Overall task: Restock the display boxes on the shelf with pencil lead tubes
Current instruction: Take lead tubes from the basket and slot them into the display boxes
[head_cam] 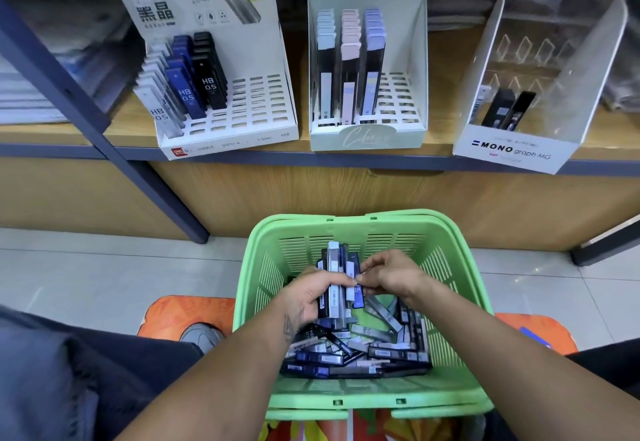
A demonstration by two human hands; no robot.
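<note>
I see both forearms reaching forward and converging over the green basket [450, 302], bare to the elbow. My left hand [311, 297] is above the basket's middle, fingers curled round a bundle of pencil lead tubes [337, 278] held roughly upright. A dark mark shows on the left wrist. My right hand [388, 276] is just right of the left, above the basket's interior, its fingertips [360, 278] pinching the tubes in that bundle.
</note>
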